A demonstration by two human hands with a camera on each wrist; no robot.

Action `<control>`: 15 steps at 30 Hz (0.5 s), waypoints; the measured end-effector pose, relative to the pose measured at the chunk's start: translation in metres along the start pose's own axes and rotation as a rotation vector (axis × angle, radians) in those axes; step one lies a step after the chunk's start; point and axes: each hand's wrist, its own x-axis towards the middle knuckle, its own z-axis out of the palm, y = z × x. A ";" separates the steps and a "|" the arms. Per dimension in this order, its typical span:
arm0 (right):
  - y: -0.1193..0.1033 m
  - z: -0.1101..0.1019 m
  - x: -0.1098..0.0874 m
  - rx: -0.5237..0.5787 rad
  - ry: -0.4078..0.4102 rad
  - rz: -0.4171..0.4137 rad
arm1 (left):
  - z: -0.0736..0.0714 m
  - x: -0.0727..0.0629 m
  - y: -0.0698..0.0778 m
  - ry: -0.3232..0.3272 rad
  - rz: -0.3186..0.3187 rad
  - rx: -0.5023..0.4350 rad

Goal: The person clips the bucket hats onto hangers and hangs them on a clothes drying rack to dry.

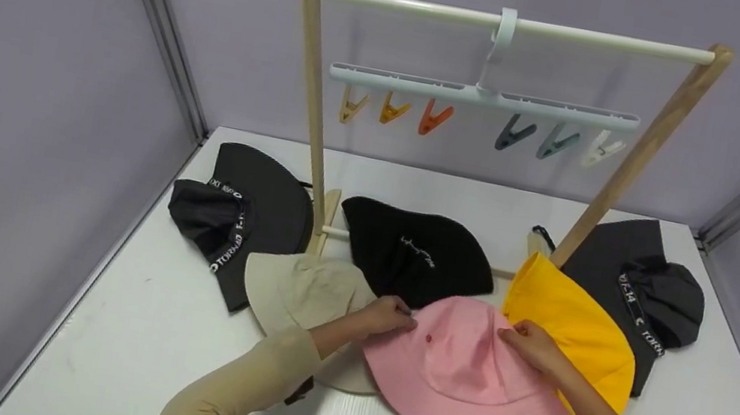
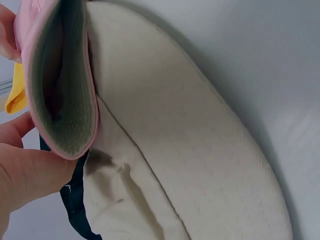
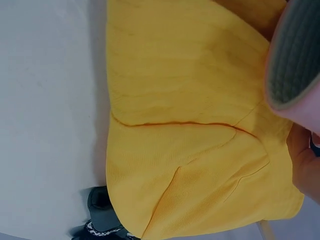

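Observation:
A pink bucket hat [image 1: 468, 362] is held between both hands, brim towards the person. My left hand [image 1: 385, 317] pinches its left edge, and my right hand [image 1: 536, 345] pinches it at the upper right. Seen from the left wrist, the hat's folded brim shows a grey-green inside, with the thumb of the left hand [image 2: 35, 172] against its edge. Under it on the left lies a beige bucket hat [image 1: 302, 291]; to the right lies a yellow bucket hat [image 1: 578, 320]. Behind it is a black bucket hat [image 1: 416, 250] with white script. Part of the right hand [image 3: 306, 162] shows at the right wrist view's edge.
A wooden rack [image 1: 314, 68] with a white top bar stands at the back. From it hangs a pale hanger [image 1: 422, 86] with several coloured clips, such as an orange clip [image 1: 435, 119]. Dark caps lie at left [image 1: 265, 197] and right [image 1: 613, 254] on the white table [image 1: 110, 344].

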 end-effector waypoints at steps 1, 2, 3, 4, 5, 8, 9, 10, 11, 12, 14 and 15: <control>0.000 0.000 0.000 -0.011 0.003 -0.015 | 0.006 0.012 -0.013 -0.007 -0.005 -0.025; 0.000 0.001 0.000 -0.018 0.008 -0.024 | 0.013 0.027 -0.031 -0.012 -0.001 -0.042; 0.000 0.001 -0.001 -0.030 0.009 -0.040 | 0.022 0.045 -0.051 -0.011 0.011 -0.048; 0.000 0.001 -0.001 -0.039 0.008 -0.054 | 0.030 0.064 -0.072 -0.015 0.017 -0.054; 0.001 0.001 -0.001 -0.046 0.012 -0.065 | 0.037 0.083 -0.094 -0.019 0.030 -0.061; 0.000 0.002 -0.001 -0.053 0.017 -0.082 | 0.053 0.125 -0.139 -0.027 0.038 -0.065; 0.000 0.002 -0.001 -0.050 0.019 -0.084 | 0.055 0.130 -0.144 -0.023 0.051 -0.054; -0.001 0.002 -0.001 -0.049 0.021 -0.083 | 0.055 0.130 -0.143 -0.026 0.053 -0.044; -0.001 0.002 -0.001 -0.050 0.026 -0.083 | 0.053 0.126 -0.136 -0.029 0.042 -0.034; -0.001 0.002 -0.001 -0.057 0.031 -0.086 | 0.049 0.117 -0.126 -0.031 0.047 -0.024; -0.002 0.002 -0.001 -0.072 0.041 -0.088 | 0.038 0.091 -0.096 -0.044 0.038 -0.030; -0.003 0.002 -0.001 -0.079 0.044 -0.091 | 0.047 0.113 -0.120 -0.052 0.034 -0.030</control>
